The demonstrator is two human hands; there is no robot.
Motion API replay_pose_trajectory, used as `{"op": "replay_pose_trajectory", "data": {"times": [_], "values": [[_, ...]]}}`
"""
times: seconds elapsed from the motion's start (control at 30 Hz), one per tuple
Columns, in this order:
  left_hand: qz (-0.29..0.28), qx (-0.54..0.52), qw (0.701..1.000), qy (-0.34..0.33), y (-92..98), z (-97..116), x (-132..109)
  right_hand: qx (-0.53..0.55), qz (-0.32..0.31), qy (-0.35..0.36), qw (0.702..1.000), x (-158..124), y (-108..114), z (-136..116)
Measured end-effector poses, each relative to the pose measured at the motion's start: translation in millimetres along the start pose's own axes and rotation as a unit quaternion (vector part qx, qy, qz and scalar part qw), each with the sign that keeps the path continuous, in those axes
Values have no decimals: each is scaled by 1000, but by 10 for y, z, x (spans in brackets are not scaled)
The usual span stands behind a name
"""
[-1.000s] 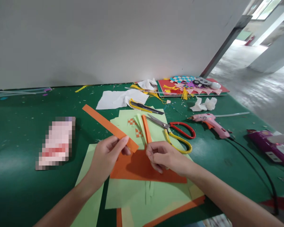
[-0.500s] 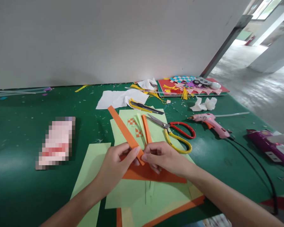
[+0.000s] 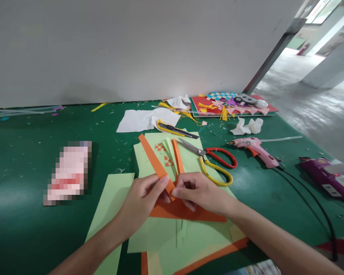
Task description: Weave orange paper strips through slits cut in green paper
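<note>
An orange paper strip slants up and away between my hands. My left hand pinches it near its lower end, thumb on top. At that same end the fingertips of my right hand are closed on the strip. Beneath both hands lies an orange paper sheet on light green paper. Just beyond my right hand are another orange strip and several pale green strips. Small orange-and-white checkered pieces rest on the green paper.
Scissors with red and yellow handles lie beyond my right hand, near a yellow-black utility knife. A pink glue gun with a black cord is on the right. A blurred-out pink object lies left. White tissue sits farther back.
The far end of the orange strip has swung slightly down and to the right. Both hands stay almost in the same place, still gripping it.
</note>
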State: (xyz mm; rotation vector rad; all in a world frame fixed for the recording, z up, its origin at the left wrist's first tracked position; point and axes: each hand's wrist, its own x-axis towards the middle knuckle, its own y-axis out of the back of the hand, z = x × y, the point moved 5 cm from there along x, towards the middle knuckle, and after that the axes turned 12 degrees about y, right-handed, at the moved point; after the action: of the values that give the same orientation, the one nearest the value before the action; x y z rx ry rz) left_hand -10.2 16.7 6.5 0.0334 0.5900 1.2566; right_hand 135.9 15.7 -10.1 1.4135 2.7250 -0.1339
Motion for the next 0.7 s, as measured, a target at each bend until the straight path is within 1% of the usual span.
{"op": "replay_pose_trajectory", "data": {"times": [0.13,0.2,0.3,0.37,0.47,0.6,0.7], "values": [[-16,3,1000,-9,-10,-8,1,24,7,3,1000,11,16,-9],[-58,22,998,-18,-59,-30,-7,50,25,-2,998,19,35,4],[-147,66,987,-22,-173,-74,-41,61,44,-8,997,24,53,25],[-176,90,980,-26,-221,-85,-60,54,45,-3,998,26,52,31],[-163,89,982,-19,-225,-81,-50,56,45,11,997,31,45,35],[-139,39,989,15,-197,-100,-10,51,75,23,996,36,65,47],[-146,26,988,29,-198,-125,1,50,96,33,994,34,90,46]]}}
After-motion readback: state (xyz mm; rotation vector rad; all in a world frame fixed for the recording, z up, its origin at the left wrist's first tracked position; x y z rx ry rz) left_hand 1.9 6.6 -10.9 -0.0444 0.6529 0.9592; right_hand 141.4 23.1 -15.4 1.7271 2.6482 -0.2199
